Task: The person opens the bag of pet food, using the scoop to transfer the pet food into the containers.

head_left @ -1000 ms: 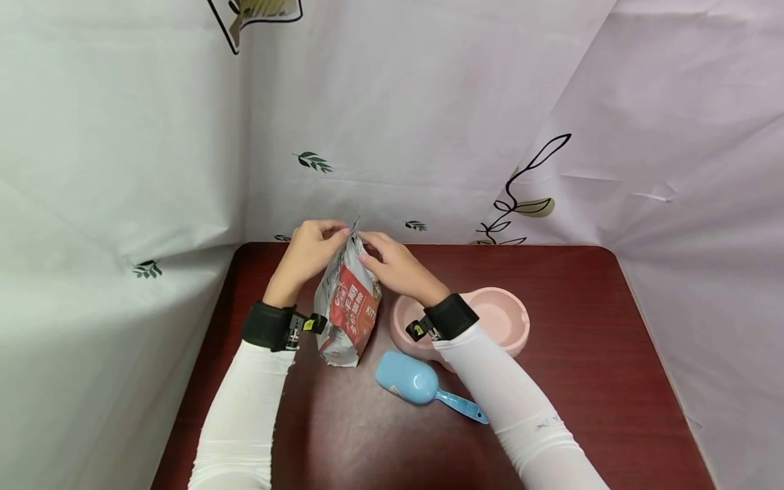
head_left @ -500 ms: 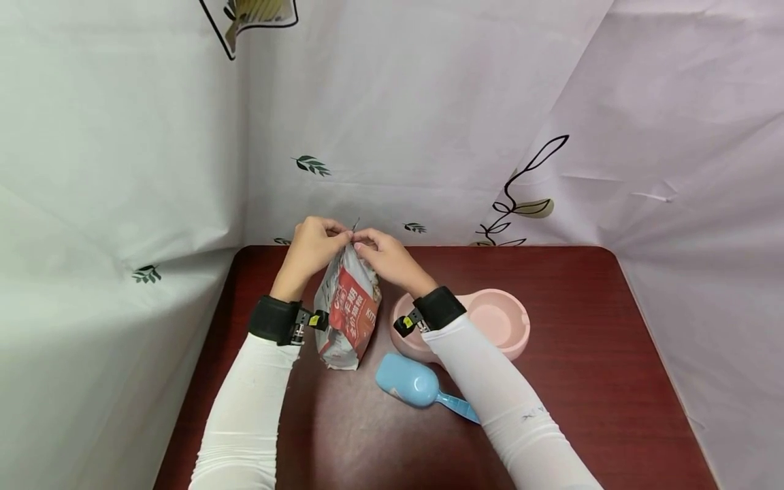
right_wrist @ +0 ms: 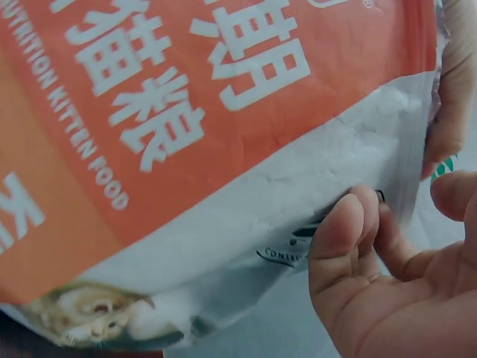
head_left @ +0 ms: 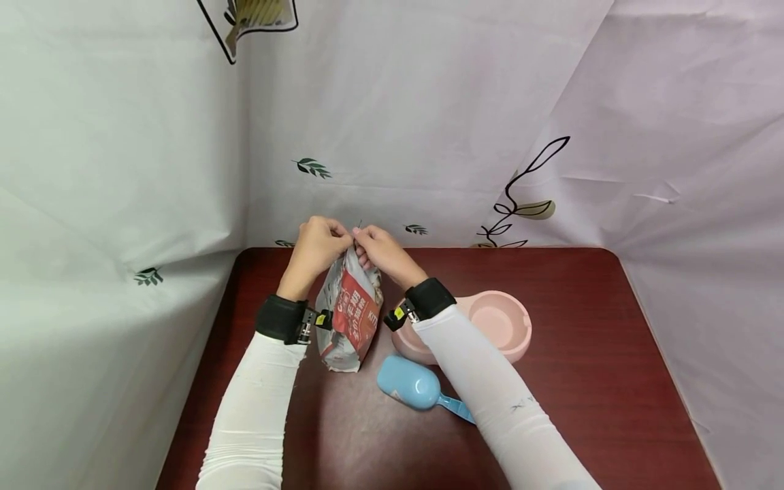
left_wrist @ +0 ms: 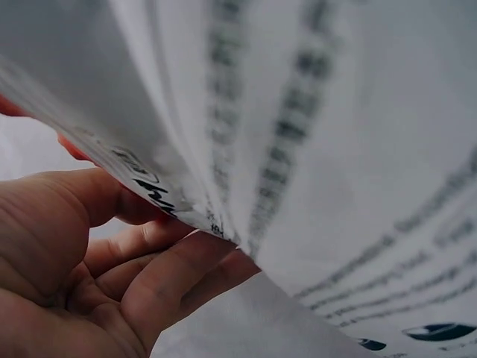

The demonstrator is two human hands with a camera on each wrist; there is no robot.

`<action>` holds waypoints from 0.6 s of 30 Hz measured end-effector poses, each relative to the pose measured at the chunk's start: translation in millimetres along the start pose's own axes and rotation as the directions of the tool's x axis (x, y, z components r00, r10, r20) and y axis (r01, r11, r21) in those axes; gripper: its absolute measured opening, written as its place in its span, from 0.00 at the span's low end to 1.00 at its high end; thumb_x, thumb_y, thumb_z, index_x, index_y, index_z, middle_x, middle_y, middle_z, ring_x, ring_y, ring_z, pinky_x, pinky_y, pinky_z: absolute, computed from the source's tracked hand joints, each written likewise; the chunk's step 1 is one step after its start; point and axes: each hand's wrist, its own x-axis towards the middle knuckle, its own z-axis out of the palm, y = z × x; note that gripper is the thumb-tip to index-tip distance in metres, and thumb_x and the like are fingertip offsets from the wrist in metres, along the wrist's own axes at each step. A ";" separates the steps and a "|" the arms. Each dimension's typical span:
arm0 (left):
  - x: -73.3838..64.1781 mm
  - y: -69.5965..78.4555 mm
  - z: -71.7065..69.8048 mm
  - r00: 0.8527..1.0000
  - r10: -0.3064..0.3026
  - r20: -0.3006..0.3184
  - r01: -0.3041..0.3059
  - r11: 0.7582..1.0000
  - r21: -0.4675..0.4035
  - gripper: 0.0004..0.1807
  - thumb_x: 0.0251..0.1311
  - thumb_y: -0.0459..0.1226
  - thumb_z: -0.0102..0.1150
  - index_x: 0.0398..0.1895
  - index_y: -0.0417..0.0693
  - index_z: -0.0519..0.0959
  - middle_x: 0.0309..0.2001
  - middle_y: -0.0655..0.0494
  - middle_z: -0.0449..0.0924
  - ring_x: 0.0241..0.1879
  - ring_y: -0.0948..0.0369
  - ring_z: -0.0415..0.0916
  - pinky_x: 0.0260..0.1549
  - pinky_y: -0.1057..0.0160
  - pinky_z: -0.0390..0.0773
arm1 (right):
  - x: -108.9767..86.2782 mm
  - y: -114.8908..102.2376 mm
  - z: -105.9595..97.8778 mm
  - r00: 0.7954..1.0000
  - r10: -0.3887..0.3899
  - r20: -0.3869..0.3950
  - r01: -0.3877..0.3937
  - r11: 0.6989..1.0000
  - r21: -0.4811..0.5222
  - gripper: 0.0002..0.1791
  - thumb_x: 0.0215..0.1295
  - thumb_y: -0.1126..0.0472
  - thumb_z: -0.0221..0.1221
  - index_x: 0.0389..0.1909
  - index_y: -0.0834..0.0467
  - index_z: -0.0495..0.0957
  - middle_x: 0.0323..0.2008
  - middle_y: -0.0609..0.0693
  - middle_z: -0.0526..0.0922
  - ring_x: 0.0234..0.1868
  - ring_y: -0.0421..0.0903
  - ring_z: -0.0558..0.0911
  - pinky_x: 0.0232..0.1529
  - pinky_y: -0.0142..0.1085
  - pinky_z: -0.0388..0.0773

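A grey and red bag of kitten food (head_left: 355,306) stands upright on the table, its top edge raised between both hands. My left hand (head_left: 320,245) pinches that top edge from the left; in the left wrist view its fingers (left_wrist: 186,272) press against the bag's printed side. From the right, my right hand (head_left: 386,253) holds the same edge close beside the left fingertips. In the right wrist view its fingers (right_wrist: 339,235) are curled at the bag's upper corner, the thumb near the seam. The bag's mouth is hidden behind the fingers.
A pink double bowl (head_left: 499,320) sits right of the bag, partly covered by the right wrist. In front of it lies a blue scoop (head_left: 410,384), its handle end under the right forearm in view. A white patterned sheet (head_left: 416,136) hangs behind the table (head_left: 588,354).
The right hand has moved left and its fingers have curled in at the bag's top edge, near the left fingertips. The right forearm has shifted left across the scoop's handle.
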 end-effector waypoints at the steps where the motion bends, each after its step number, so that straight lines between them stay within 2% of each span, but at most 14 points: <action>1: 0.2 -0.3 0.1 1.000 0.002 -0.001 -0.002 1.000 0.003 0.09 0.53 0.33 0.58 0.23 0.43 0.86 0.21 0.49 0.81 0.18 0.56 0.72 0.16 0.64 0.68 | 1.2 -0.6 0.4 1.000 0.010 0.010 -0.010 1.000 0.003 0.19 0.78 0.49 0.43 0.35 0.60 0.70 0.29 0.52 0.70 0.26 0.46 0.71 0.38 0.51 0.75; 7: 0.2 -3.4 0.5 1.000 0.002 -0.004 -0.002 1.000 -0.005 0.07 0.52 0.34 0.59 0.21 0.43 0.84 0.23 0.49 0.81 0.19 0.56 0.71 0.15 0.65 0.66 | 8.0 -2.7 2.2 0.997 0.054 0.058 -0.055 0.998 0.024 0.21 0.80 0.54 0.40 0.30 0.61 0.70 0.25 0.52 0.68 0.23 0.45 0.69 0.31 0.43 0.71; 12: -1.9 -1.7 -1.4 0.999 -0.019 0.028 0.018 1.000 0.025 0.07 0.52 0.36 0.61 0.19 0.44 0.81 0.23 0.50 0.79 0.20 0.56 0.70 0.16 0.64 0.66 | 10.3 -2.1 2.6 0.998 0.020 0.056 -0.020 1.000 0.002 0.21 0.80 0.56 0.39 0.29 0.63 0.71 0.24 0.53 0.70 0.23 0.46 0.70 0.29 0.40 0.73; 18: -3.6 2.2 -2.9 0.998 -0.008 0.060 0.006 0.999 0.035 0.12 0.55 0.37 0.61 0.17 0.43 0.75 0.17 0.54 0.69 0.13 0.59 0.62 0.12 0.66 0.61 | 7.9 0.2 4.0 1.000 -0.018 0.023 0.019 1.000 -0.024 0.21 0.80 0.56 0.39 0.27 0.61 0.70 0.24 0.53 0.70 0.23 0.46 0.70 0.31 0.41 0.73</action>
